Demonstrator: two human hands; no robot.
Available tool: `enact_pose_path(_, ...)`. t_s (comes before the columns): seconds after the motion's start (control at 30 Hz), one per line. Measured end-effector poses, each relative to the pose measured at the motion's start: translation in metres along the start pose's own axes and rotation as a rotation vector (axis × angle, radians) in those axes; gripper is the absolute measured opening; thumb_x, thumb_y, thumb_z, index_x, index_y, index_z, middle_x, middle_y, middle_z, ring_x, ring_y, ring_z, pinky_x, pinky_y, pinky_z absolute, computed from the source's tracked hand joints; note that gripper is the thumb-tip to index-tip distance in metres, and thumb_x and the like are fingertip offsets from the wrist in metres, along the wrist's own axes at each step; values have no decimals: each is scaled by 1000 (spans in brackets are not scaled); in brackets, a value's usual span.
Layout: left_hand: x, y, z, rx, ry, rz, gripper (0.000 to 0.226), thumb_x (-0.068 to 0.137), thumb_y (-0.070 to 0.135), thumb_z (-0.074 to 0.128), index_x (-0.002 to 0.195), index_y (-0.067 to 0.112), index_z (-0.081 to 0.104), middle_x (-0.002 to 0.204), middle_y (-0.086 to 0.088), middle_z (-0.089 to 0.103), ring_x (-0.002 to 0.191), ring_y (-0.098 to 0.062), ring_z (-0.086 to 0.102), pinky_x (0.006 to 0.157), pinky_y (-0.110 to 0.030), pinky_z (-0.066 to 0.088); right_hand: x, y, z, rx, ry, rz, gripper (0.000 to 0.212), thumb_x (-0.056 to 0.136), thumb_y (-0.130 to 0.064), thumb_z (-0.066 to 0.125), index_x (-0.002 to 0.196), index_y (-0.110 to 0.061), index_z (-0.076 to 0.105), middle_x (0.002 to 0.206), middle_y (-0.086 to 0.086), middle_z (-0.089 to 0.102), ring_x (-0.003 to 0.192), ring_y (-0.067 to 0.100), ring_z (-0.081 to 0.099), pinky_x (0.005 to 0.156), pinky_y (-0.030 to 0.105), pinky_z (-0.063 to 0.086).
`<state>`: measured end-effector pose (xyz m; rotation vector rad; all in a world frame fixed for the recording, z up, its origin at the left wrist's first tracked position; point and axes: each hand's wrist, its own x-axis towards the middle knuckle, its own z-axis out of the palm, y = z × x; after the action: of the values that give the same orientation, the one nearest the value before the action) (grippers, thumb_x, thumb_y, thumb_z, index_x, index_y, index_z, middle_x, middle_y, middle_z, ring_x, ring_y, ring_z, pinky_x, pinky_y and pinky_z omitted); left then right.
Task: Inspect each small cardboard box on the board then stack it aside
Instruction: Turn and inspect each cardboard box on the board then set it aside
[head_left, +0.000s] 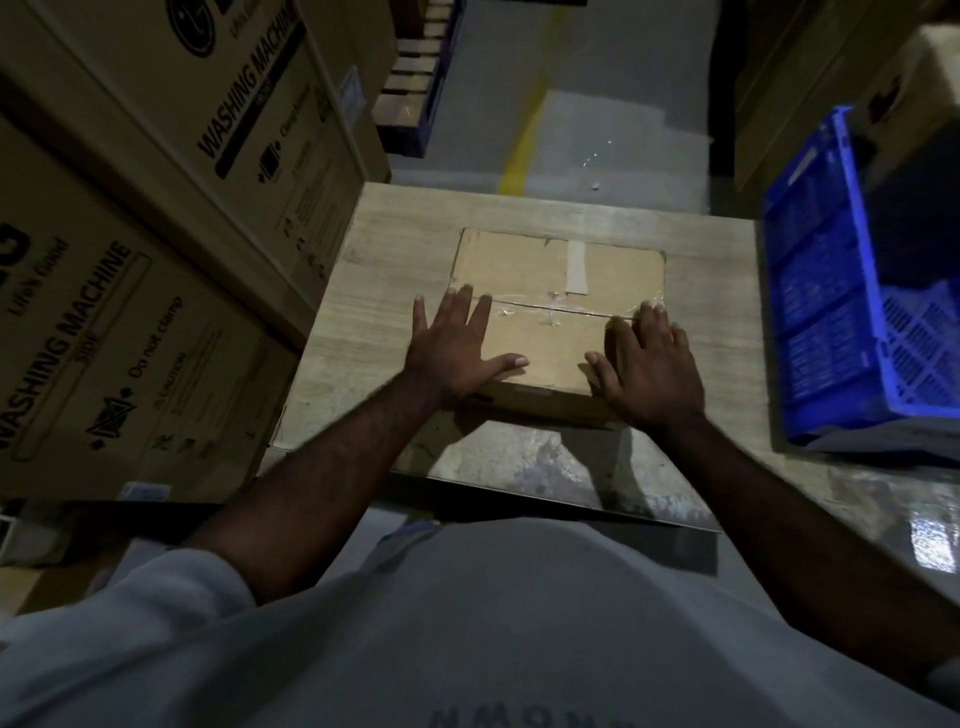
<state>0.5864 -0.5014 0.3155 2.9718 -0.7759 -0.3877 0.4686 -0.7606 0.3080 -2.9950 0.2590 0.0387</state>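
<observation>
I see left hand (452, 348) and right hand (647, 371) flat on the box (524, 270)
Left at its 9 o'clock, fingers splayed; right at 3, fingers straight; box on board (358, 322)

Tan cardboard box (540, 291) with clear tape; pale wood-grain board (374, 312); perforated blue plastic crate (831, 291); brown black-printed washing machine cartons (156, 208); yellow floor line (524, 140).

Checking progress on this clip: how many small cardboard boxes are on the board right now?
1. The box lies flat in the middle of the board, with the left hand and right hand resting on its top. Others may be hidden inside the blue crate.
</observation>
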Motion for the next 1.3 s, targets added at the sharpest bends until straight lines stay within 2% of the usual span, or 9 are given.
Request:
enact_pose_path(0.1, 20, -3, -10, 16, -50, -5, 112, 78, 98, 18, 165, 28, 9, 174, -5, 2, 158, -34, 7, 121, -68, 0, 23, 8, -6, 11, -45, 21, 75, 103, -63, 28, 155, -11, 37, 165, 27, 27, 156, 42, 21, 124, 59, 21)
enact_pose_path(0.3, 51, -2, -26, 30, -156, -28, 109, 77, 99, 23, 164, 37, 8, 174, 1, -4, 158, -40, 5, 121, -69, -3, 63, 17, -13, 34, -169, 72, 78, 105, -63, 30, 166, -16, 13, 173, 19, 6, 161, 36, 4, 128, 60, 10)
enact_pose_path(0.53, 60, -6, -27, -86, -237, -53, 112, 70, 102, 36, 162, 44, 12, 174, 6, -3, 155, -44, 15, 120, -70, 3, 64, 18, -5, 50, -164, 83, 81, 103, -67, 30, 167, -21, 11, 174, 17, 7, 161, 35, 6, 125, 63, 15)
enact_pose_path(0.77, 59, -8, -23, -124, -238, -38, 109, 73, 98, 41, 162, 44, 11, 173, 8, -7, 155, -44, 15, 121, -70, 6, 66, 17, -1, 47, -174, 99, 80, 104, -65, 30, 167, -21, 10, 174, 17, 4, 161, 34, 3, 124, 62, 15)
enact_pose_path(0.9, 54, -9, -15, -139, -207, -35, 110, 73, 98, 41, 162, 46, 4, 172, 10, -14, 155, -45, 16, 121, -69, 10, 62, 13, 6, 98, -156, 125, 78, 105, -63, 29, 168, -22, 7, 175, 14, -1, 161, 31, -2, 125, 62, 18)
enact_pose_path(1.03, 56, -15, -4, -274, -267, -4, 117, 70, 96, 47, 160, 47, -9, 167, 14, -29, 156, -46, 2, 123, -65, 13, 58, 13, 12, 169, -104, 144, 75, 106, -62, 27, 168, -26, 6, 175, 9, -3, 161, 29, -5, 123, 61, 20)
enact_pose_path(1.13, 62, -24, -16, -313, -367, 64, 123, 77, 81, 66, 163, 38, -9, 166, 5, -35, 159, -34, -8, 125, -55, 4, 58, 13, 13, 207, -99, 155, 74, 106, -62, 30, 167, -30, 5, 175, 6, -5, 161, 30, -7, 123, 63, 21)
enact_pose_path(1.23, 55, -30, -27, -318, -393, 88, 120, 81, 67, 75, 165, 34, -4, 167, 0, -34, 159, -29, -5, 126, -49, 6, 50, 13, 15, 279, -33, 166, 72, 106, -60, 36, 166, -37, 5, 175, 4, -11, 160, 37, -10, 120, 65, 23)
enact_pose_path(1.3, 42, -34, -23, -352, -363, 69, 115, 83, 64, 75, 165, 35, 0, 167, 0, -33, 159, -30, -2, 126, -46, 10, 42, 13, 20, 391, 0, 214, 73, 105, -57, 41, 166, -38, 5, 174, 7, -17, 160, 39, -4, 122, 59, 22)
